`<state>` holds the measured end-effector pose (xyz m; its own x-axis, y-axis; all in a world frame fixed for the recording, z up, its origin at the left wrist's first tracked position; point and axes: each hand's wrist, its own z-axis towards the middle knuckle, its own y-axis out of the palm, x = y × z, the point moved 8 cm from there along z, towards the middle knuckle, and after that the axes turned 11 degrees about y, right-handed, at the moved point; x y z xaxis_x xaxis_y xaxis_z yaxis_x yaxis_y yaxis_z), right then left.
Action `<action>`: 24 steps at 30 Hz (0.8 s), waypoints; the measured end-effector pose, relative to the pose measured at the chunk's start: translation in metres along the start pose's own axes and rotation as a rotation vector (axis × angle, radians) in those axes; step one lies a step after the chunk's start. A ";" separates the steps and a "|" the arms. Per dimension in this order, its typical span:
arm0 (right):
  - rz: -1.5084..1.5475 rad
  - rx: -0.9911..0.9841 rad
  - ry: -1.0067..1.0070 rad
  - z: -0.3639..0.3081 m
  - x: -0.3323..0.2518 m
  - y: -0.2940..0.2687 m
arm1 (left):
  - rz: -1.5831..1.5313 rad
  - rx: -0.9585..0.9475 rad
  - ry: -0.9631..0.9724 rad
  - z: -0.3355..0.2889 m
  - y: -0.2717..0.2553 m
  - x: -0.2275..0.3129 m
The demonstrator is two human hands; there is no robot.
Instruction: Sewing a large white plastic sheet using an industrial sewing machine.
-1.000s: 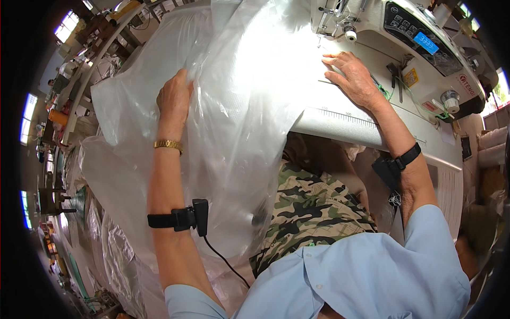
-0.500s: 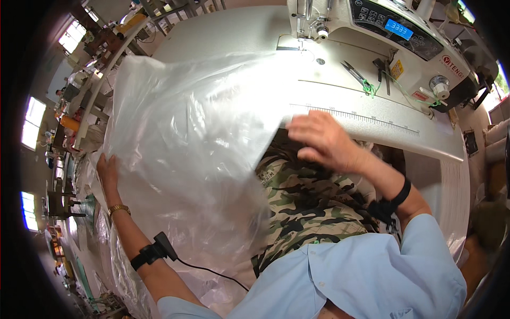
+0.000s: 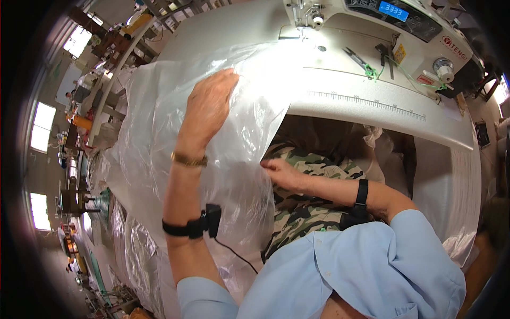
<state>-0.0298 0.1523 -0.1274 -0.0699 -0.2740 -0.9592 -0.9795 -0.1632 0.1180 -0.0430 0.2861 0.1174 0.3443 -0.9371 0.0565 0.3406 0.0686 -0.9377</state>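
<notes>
A large sheet of clear, crinkled plastic film (image 3: 159, 127) spreads from the sewing machine bed down over the left side of my lap. My left hand (image 3: 210, 109) lies palm down on its upper part, fingers stretched out together toward the needle area. Its fingertips are partly hidden. Lower down, my right hand (image 3: 284, 173) pinches the film's right edge above my camouflage-patterned trousers (image 3: 303, 226). The white sewing machine (image 3: 350, 32) stands at the far side, its lit needle area just beyond the film's top corner.
Thread snips (image 3: 361, 63) with green thread lie on the bed, right of the needle, beside a small dark tool (image 3: 383, 56). A printed ruler scale (image 3: 366, 101) runs along the table's front edge. More plastic (image 3: 141, 242) hangs at the lower left. Cluttered benches stand farther left.
My left hand has moved from the film's left edge up and right onto its upper part. My right hand has come down and left from the table edge to the film's right edge.
</notes>
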 end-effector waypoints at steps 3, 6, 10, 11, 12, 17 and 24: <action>0.202 0.118 0.045 -0.006 -0.008 -0.011 | 0.101 -0.085 -0.117 -0.011 0.029 -0.035; 0.157 0.139 -0.064 -0.017 -0.043 -0.021 | 0.030 -0.005 -0.192 -0.034 0.054 -0.065; 0.188 0.192 -0.131 -0.024 -0.065 -0.020 | -0.080 0.131 -0.089 -0.038 0.055 -0.079; 0.215 0.221 -0.062 -0.021 -0.060 -0.019 | -0.080 0.126 -0.098 -0.041 0.056 -0.081; 0.241 0.256 0.002 -0.018 -0.055 -0.021 | -0.086 0.117 -0.107 -0.039 0.057 -0.081; 0.316 0.282 0.011 -0.010 -0.032 -0.021 | -0.141 0.085 -0.168 -0.039 0.061 -0.079; 0.199 0.329 0.059 0.014 -0.017 -0.018 | -0.142 0.143 -0.088 -0.049 0.058 -0.082</action>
<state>-0.0141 0.1735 -0.1169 -0.2628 -0.3250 -0.9085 -0.9569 0.2085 0.2022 -0.0943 0.3506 0.0413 0.3567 -0.9080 0.2198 0.5096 -0.0081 -0.8604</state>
